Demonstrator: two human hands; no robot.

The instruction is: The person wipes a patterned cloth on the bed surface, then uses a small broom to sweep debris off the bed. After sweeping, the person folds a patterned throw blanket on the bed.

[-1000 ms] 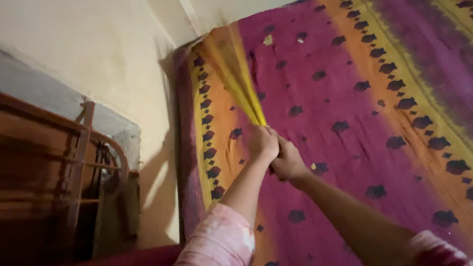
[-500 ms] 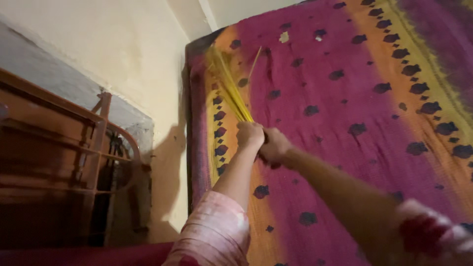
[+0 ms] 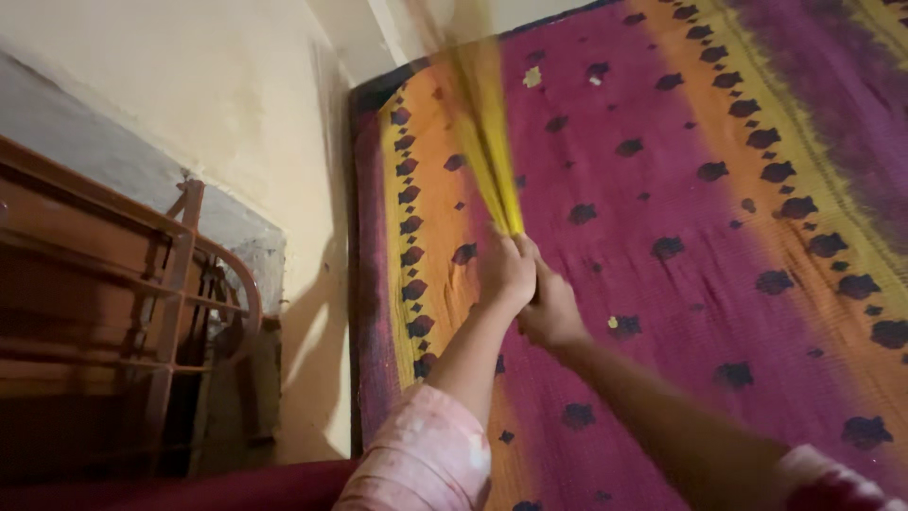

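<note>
Fingers of both hands are curled tight round the bundled end of a yellow straw broom [image 3: 487, 142]. The left hand [image 3: 504, 270] grips just under the bristles, and the right hand [image 3: 550, 308] is pressed against it from behind, lower on the handle. The broom's bristles fan upward from the fists, blurred, over the orange band of the bedspread [image 3: 719, 237] near the bed's top left corner. The bedspread is magenta with orange and yellow stripes and dark blotches, and a few pale scraps [image 3: 532, 78] lie on it near the top edge. Pink sleeves [image 3: 426, 459] cover both forearms. A brown metal frame [image 3: 180, 312] stands against the cream wall [image 3: 208, 85] to the left. No containers are visible.
</note>
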